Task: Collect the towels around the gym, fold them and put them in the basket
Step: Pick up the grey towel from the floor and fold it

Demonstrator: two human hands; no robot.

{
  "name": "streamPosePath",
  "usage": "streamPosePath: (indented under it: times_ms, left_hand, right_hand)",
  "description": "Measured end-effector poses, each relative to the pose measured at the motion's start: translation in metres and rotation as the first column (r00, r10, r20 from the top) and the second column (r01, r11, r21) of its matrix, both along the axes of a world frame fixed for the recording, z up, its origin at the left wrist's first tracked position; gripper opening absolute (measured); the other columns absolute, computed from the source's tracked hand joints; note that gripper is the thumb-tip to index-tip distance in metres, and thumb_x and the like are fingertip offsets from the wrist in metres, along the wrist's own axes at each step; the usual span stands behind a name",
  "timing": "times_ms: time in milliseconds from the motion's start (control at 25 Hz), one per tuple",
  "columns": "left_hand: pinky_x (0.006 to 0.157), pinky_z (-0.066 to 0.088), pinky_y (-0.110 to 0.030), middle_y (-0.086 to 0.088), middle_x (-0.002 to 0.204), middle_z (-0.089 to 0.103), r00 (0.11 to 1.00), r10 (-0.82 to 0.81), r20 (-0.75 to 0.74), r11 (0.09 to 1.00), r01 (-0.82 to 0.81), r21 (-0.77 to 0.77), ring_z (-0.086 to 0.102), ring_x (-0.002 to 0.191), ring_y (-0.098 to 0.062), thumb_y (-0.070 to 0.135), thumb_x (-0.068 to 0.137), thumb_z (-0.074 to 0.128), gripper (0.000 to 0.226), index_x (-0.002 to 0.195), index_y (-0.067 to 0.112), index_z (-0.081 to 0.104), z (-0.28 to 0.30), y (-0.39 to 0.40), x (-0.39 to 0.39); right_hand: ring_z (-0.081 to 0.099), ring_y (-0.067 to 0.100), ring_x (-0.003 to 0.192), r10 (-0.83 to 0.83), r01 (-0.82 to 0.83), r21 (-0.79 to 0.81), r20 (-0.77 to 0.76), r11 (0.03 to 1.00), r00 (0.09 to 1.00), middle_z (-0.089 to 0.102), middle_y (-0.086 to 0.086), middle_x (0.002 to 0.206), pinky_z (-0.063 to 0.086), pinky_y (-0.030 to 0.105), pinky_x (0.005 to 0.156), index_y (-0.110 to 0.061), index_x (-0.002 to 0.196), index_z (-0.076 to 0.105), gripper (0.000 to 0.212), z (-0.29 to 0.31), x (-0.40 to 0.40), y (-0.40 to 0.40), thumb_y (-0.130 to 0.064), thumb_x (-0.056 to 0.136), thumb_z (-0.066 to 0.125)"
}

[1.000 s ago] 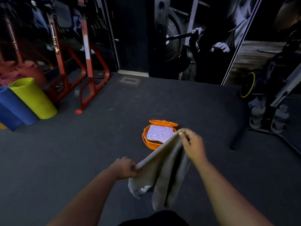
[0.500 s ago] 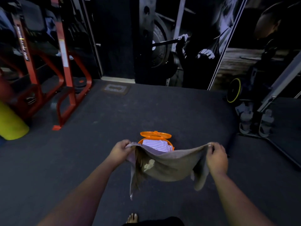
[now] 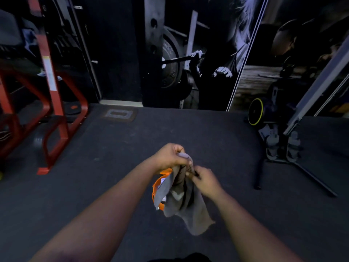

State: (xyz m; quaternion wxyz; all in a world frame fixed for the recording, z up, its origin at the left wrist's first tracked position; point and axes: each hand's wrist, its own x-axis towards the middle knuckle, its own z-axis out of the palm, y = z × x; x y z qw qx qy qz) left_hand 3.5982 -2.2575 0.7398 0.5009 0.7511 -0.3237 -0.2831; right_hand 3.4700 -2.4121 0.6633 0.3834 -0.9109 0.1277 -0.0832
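A grey towel (image 3: 186, 203) hangs doubled over in front of me, above the dark floor. My left hand (image 3: 171, 156) pinches its top edge, and my right hand (image 3: 204, 179) grips the same edge just below and to the right. The two hands almost touch. Behind the towel stands an orange basket (image 3: 155, 188), mostly hidden, with a sliver of striped cloth showing inside it.
A red steel rack (image 3: 54, 118) stands at the left. A black bar (image 3: 259, 173) lies on the floor at the right, beside a machine's frame and feet (image 3: 283, 146). A wall with a weightlifting mural closes off the back.
My hands came together from a wide spread, bringing the towel's two top corners to meet, so the towel now hangs folded in half over the basket.
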Motion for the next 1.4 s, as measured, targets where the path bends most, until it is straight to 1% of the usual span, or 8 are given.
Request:
streamPosePath:
  times_ms: [120,280,400,640,880,1040,1160,1400]
  left_hand:
    - [0.062,0.046,-0.03,-0.004,0.076,0.067,0.978,0.047,0.202,0.995,-0.064,0.08,0.056,0.067,-0.005,0.014,0.076,0.087,0.022,0.08,0.012,0.066,-0.015,0.013,0.018]
    - [0.075,0.055,-0.031,-0.014,0.1,0.072,0.974,0.158,-0.163,0.968,-0.185,-0.169,0.067,0.088,-0.016,0.01,0.097,0.066,0.022,0.11,-0.006,0.062,-0.031,0.017,0.011]
    - [0.07,0.053,-0.022,-0.006,0.094,0.068,0.955,0.225,-0.192,0.922,-0.272,-0.274,0.065,0.082,-0.01,0.011,0.103,0.058,0.017,0.113,-0.002,0.056,-0.022,-0.008,-0.01]
    - [0.098,0.052,-0.027,-0.001,0.12,0.073,0.984,-0.127,-0.127,0.99,0.132,0.038,0.066,0.116,-0.013,0.024,0.083,0.085,0.043,0.12,0.015,0.066,-0.073,0.001,-0.029]
    - [0.072,0.042,-0.034,-0.003,0.082,0.059,0.973,0.135,-0.189,0.979,-0.16,-0.123,0.052,0.079,-0.014,0.028,0.092,0.063,0.022,0.093,0.006,0.062,-0.084,-0.018,-0.028]
    - [0.061,0.039,-0.027,0.015,0.065,0.052,0.942,0.03,0.333,0.982,-0.089,0.164,0.048,0.062,0.0,0.038,0.094,0.067,0.02,0.08,0.029,0.057,-0.088,-0.002,-0.008]
    - [0.08,0.048,-0.03,0.02,0.087,0.058,0.807,-0.27,0.526,0.862,-0.04,0.505,0.062,0.093,-0.008,0.048,0.085,0.059,0.007,0.091,0.044,0.06,-0.12,0.02,0.006]
    - [0.111,0.033,-0.022,0.018,0.145,0.039,0.98,-0.091,0.175,0.985,0.063,0.161,0.038,0.137,0.0,0.05,0.09,0.071,0.079,0.154,0.026,0.031,-0.093,-0.034,-0.052]
  right_hand:
    - [0.048,0.006,0.065,-0.056,0.047,0.107,0.089,0.993,0.994,0.052,-0.008,0.066,0.043,0.039,0.065,-0.019,0.07,0.05,0.022,0.003,0.011,-0.018,-0.034,0.084,0.061]
    - [0.041,0.004,0.061,-0.012,-0.015,0.215,0.127,0.976,0.992,0.041,-0.008,0.063,0.034,0.035,0.058,-0.011,0.066,0.045,0.046,0.008,0.009,-0.028,-0.051,0.08,0.063]
    - [0.037,0.003,0.055,-0.056,0.024,0.222,0.138,0.975,0.989,0.037,-0.013,0.056,0.03,0.033,0.052,-0.019,0.057,0.04,0.053,0.023,0.01,-0.027,-0.05,0.083,0.075]
    - [0.069,0.008,0.089,-0.237,0.076,0.576,0.209,0.814,0.949,0.075,0.004,0.096,0.054,0.025,0.082,-0.01,0.1,0.068,0.009,0.064,0.012,-0.039,-0.006,0.099,0.06]
    - [0.067,0.024,0.081,-0.313,0.083,0.709,0.201,0.701,0.928,0.07,0.012,0.081,0.053,0.036,0.078,-0.008,0.085,0.068,0.012,0.072,-0.002,-0.059,-0.011,0.096,0.068]
    - [0.073,0.021,0.089,-0.393,0.174,0.682,0.178,0.711,0.902,0.078,0.006,0.092,0.056,0.032,0.08,-0.015,0.095,0.074,0.007,0.082,-0.018,-0.084,-0.017,0.097,0.067]
    - [0.071,0.015,0.096,-0.508,0.221,0.719,0.21,0.659,0.835,0.075,0.002,0.101,0.053,0.028,0.083,-0.025,0.101,0.072,0.02,0.089,-0.03,-0.106,-0.011,0.1,0.058]
    - [0.065,0.025,0.087,-0.419,0.154,0.76,0.167,0.632,0.893,0.074,0.006,0.084,0.05,0.036,0.081,-0.015,0.094,0.072,0.015,0.092,-0.031,-0.093,-0.006,0.097,0.06]
